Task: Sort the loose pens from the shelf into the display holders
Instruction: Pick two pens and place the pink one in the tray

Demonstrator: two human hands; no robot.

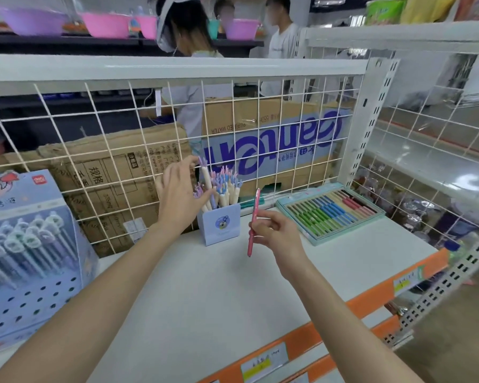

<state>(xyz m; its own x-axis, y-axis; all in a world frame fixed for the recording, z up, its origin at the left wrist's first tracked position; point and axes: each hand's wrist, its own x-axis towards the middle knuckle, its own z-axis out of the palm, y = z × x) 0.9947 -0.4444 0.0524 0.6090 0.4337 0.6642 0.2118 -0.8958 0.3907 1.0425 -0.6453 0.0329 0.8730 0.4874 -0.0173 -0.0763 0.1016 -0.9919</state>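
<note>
A pale blue pen holder (222, 225) stands at the back of the white shelf (205, 294), packed with cream pens topped by purple and blue ornaments (224, 186). My left hand (179, 194) reaches to the holder's left side and pinches one raised cream pen (206, 175) between thumb and fingers. My right hand (274, 232) holds a pink pen (253, 222) upright just right of the holder, above the shelf. A flat tray of coloured pens (329, 211) lies at the back right.
A large blue display box of capped pens (28, 244) fills the left. A white wire grid (122, 134) backs the shelf, with cardboard boxes (116, 172) and people behind it. An orange price rail (357, 305) edges the shelf front.
</note>
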